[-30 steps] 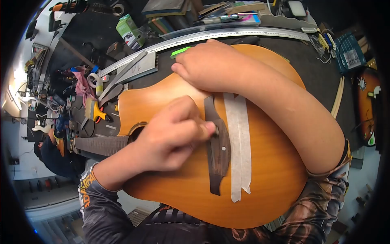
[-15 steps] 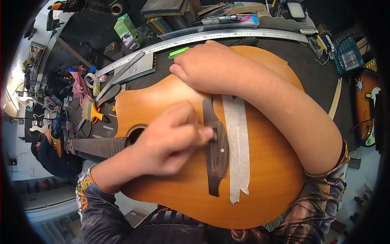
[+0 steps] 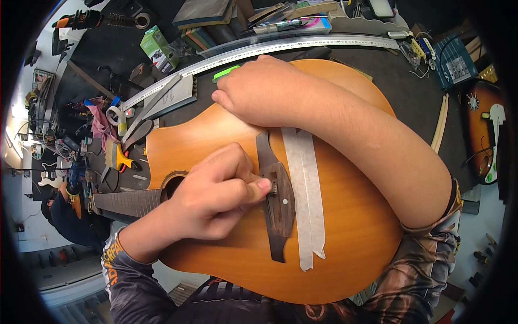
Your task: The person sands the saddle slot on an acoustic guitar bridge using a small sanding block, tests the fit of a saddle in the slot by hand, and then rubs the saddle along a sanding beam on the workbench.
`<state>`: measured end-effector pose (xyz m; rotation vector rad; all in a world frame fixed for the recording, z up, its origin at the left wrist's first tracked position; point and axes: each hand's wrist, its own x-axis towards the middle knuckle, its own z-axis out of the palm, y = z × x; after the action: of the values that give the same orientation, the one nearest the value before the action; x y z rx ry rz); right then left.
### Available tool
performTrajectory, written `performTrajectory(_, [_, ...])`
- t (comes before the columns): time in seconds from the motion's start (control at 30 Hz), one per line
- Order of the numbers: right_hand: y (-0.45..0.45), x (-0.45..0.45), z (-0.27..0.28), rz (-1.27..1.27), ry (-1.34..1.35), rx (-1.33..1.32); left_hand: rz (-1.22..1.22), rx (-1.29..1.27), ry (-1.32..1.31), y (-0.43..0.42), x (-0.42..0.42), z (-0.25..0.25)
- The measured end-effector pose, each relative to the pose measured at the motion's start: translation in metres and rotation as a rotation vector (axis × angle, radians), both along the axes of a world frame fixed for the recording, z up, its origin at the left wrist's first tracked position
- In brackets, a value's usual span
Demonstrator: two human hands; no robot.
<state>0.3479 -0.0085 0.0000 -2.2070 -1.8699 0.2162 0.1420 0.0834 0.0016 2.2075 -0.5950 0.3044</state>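
An acoustic guitar (image 3: 356, 216) lies face up across my lap, its neck (image 3: 127, 202) pointing left. My left hand (image 3: 218, 194) is closed in a pinch over the dark wooden bridge (image 3: 286, 216). Between thumb and finger is a small dark, flat-looking piece (image 3: 274, 187), touching the bridge's upper middle; its kind is unclear. My right forearm crosses the guitar top, and my right hand (image 3: 253, 92) curls over the body's far edge, its fingertips hidden. Strips of pale masking tape (image 3: 306, 216) run beside the bridge. A bright green object (image 3: 225, 72) shows past my right hand.
Beyond the guitar, a long ruler (image 3: 243, 53) spans the dark bench. A brush with a yellow handle (image 3: 124, 158), a tape roll (image 3: 116, 119) and a green box (image 3: 159, 48) are at left. A sunburst guitar body (image 3: 477, 127) is at right. Another person (image 3: 70, 216) is at far left.
My left hand, blurred before, now shows sharply and has shifted slightly down along the bridge. The whole view has moved a little; my right hand keeps its place on the guitar.
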Motion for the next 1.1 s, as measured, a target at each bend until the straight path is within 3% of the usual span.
performTrajectory(0.1, [0.004, 0.001, 0.004, -0.005, 0.023, -0.093, 0.066, 0.035, -0.022, 0.005, 0.009, 0.000])
performTrajectory(0.27, [0.002, 0.002, 0.002, -0.001, 0.003, -0.052, -0.016, -0.018, 0.001, 0.002, 0.003, 0.001])
performTrajectory(0.37, [0.001, 0.001, 0.001, 0.025, -0.008, -0.030, 0.078, 0.043, 0.003, 0.006, 0.009, 0.001])
performTrajectory(0.5, [0.002, 0.001, 0.001, -0.001, 0.001, -0.038, -0.005, -0.007, 0.023, 0.000, 0.003, 0.003])
performTrajectory(0.83, [0.006, 0.000, 0.001, 0.009, -0.015, -0.098, 0.077, 0.048, -0.014, 0.003, 0.010, 0.002])
performTrajectory(0.97, [0.003, 0.002, 0.001, 0.003, -0.011, -0.055, -0.009, 0.002, 0.012, 0.000, 0.004, 0.003])
performTrajectory(1.1, [0.003, 0.002, 0.000, 0.025, 0.004, -0.025, 0.083, 0.016, -0.041, -0.003, 0.008, 0.002])
